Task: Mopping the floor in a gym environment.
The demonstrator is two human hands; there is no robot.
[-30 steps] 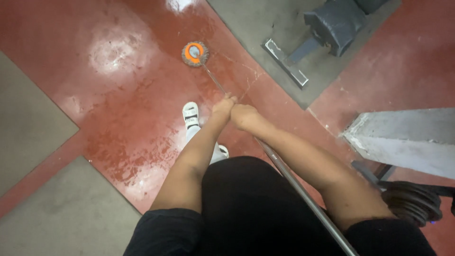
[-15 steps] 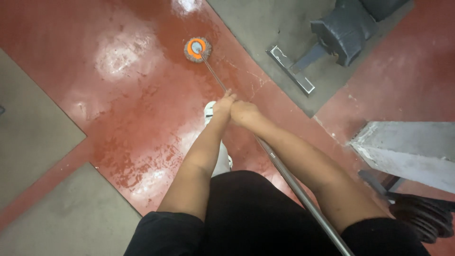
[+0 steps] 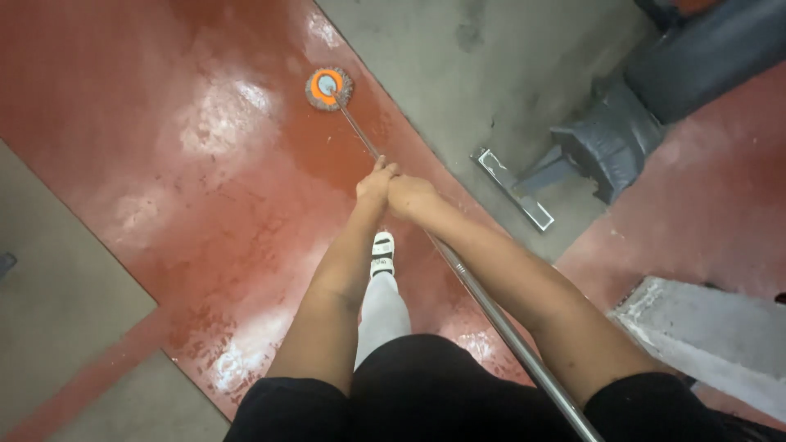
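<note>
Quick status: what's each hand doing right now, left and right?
Left hand: closed around the mop handle, just ahead of the right.
Right hand: closed around the same handle, touching the left hand.

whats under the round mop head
The mop head sits on the wet, glossy red floor. The patch directly beneath it is covered, so its state can't be seen.

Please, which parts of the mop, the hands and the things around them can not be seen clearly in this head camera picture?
- Mop pole: its upper end is cut off by the bottom edge.
- Left hand and right hand: palms and fingertips are hidden behind the hands themselves.
- Mop head: too small to show its fibres.
- White shoe: partly covered by the left forearm.
- Grey block: cut off by the right edge.
</note>
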